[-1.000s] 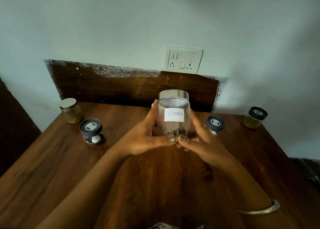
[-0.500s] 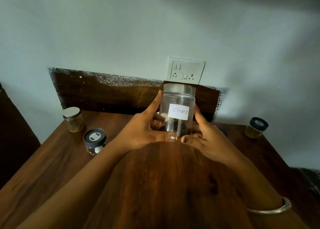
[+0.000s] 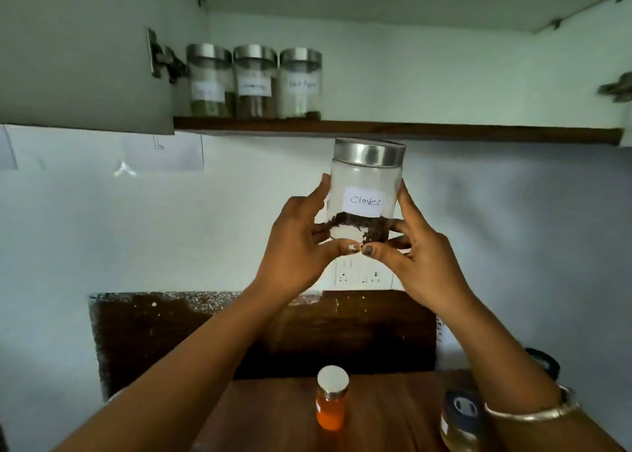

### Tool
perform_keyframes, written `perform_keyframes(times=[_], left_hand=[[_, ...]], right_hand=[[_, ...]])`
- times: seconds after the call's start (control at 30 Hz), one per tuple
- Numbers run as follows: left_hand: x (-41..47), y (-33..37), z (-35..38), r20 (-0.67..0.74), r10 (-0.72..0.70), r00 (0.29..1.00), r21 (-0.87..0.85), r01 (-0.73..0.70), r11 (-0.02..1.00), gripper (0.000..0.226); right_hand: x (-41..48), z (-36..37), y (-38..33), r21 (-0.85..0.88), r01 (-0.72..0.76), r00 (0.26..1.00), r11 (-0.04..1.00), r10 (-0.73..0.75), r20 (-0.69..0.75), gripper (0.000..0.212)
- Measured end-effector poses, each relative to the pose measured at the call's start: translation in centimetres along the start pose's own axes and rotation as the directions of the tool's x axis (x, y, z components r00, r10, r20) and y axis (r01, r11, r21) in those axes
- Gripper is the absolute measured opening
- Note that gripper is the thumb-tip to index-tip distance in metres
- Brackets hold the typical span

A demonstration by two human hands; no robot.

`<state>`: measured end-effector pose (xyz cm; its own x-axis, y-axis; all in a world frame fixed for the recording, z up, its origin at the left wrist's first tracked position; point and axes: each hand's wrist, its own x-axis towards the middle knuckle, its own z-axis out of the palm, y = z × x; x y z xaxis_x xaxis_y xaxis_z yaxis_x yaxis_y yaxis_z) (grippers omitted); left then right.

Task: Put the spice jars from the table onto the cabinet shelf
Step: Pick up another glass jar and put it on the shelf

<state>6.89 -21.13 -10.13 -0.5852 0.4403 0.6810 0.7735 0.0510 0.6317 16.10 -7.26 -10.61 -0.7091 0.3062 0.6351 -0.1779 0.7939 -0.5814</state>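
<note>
Glass under a steel lid, the jar [image 3: 366, 191] carries a white label handwritten "Cloves". The left hand [image 3: 297, 246] and right hand [image 3: 420, 256] grip its lower half from either side, in the air just below the cabinet shelf [image 3: 444, 132]. Three labelled jars [image 3: 254, 82] stand there, their writing blurred. An orange jar [image 3: 331, 400] stands on the tabletop [image 3: 386, 417].

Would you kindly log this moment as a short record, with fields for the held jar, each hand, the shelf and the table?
held: cloves jar, steel lid on, slightly tilted, lid just below the shelf edge
left hand: left hand grips the jar's left side
right hand: right hand grips its right side
shelf: shelf carries three labelled jars at its left end
table: table holds an orange jar and a dark-lidded jar
step: held jar not yet on the shelf
</note>
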Motion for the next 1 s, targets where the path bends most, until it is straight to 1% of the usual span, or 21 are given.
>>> perform_keyframes(times=[0.17, 0.23, 0.3, 0.4, 0.53, 0.63, 0.67, 0.77, 0.8, 0.83, 0.9, 1.0], left_hand=[[6.9, 1.5, -0.6, -0.131, 0.077, 0.988, 0.034, -0.074, 0.997, 0.086], [9.7, 1.6, -0.6, -0.187, 0.08, 0.979, 0.045, -0.072, 0.996, 0.081], [12.4, 1.4, -0.3, -0.231, 0.093, 0.968, 0.084, -0.076, 0.994, 0.077], [16.1, 1.2, 0.3, -0.261, 0.126, 0.957, 0.137, -0.092, 0.986, 0.069], [19.7, -0.1, 1.6, -0.284, 0.16, 0.945, 0.195, -0.107, 0.975, 0.059], [21.0, -1.5, 2.7, -0.321, 0.162, 0.933, 0.226, -0.09, 0.97, 0.054], [21.3, -1.9, 3.1, -0.347, 0.172, 0.922, 0.258, -0.083, 0.963, 0.053], [21.8, -3.1, 4.0, -0.429, 0.24, 0.871, 0.359, -0.079, 0.93, 0.051], [22.0, -3.4, 4.3, -0.445, 0.269, 0.854, 0.4, -0.079, 0.913, 0.05], [22.1, -3.6, 4.5, -0.458, 0.295, 0.838, 0.435, -0.078, 0.897, 0.049], [22.3, -3.9, 4.8, -0.479, 0.323, 0.816, 0.477, -0.068, 0.877, 0.047], [22.6, -4.2, 5.0, -0.488, 0.326, 0.81, 0.488, -0.056, 0.871, 0.046]], right_hand=[[8.3, -0.9, 0.0, -0.072, 0.101, 0.989, 0.992, -0.108, -0.103, 0.095], [11.5, -1.1, 0.2, -0.105, 0.136, 0.982, 0.985, -0.148, -0.115, 0.094], [14.5, -1.4, 0.5, -0.092, 0.163, 0.977, 0.982, -0.174, -0.127, 0.09], [18.4, -1.7, 1.2, -0.111, 0.18, 0.97, 0.977, -0.195, -0.147, 0.086], [22.4, -1.8, 2.8, -0.277, 0.167, 0.958, 0.946, -0.222, -0.182, 0.084], [24.1, -1.7, 3.8, -0.286, 0.133, 0.973, 0.949, -0.18, -0.144, 0.08], [24.4, -1.7, 4.1, -0.324, 0.131, 0.972, 0.937, -0.186, -0.145, 0.078], [24.9, -1.1, 5.0, -0.519, 0.139, 0.956, 0.844, -0.251, -0.153, 0.074], [25.0, -0.8, 5.2, -0.545, 0.138, 0.951, 0.827, -0.264, -0.161, 0.071], [25.1, -0.6, 5.3, -0.542, 0.137, 0.945, 0.829, -0.274, -0.18, 0.067], [25.2, -0.2, 5.2, -0.467, 0.136, 0.93, 0.874, -0.275, -0.244, 0.058], [25.5, 0.4, 5.0, -0.34, 0.102, 0.912, 0.935, -0.224, -0.343, 0.05]])
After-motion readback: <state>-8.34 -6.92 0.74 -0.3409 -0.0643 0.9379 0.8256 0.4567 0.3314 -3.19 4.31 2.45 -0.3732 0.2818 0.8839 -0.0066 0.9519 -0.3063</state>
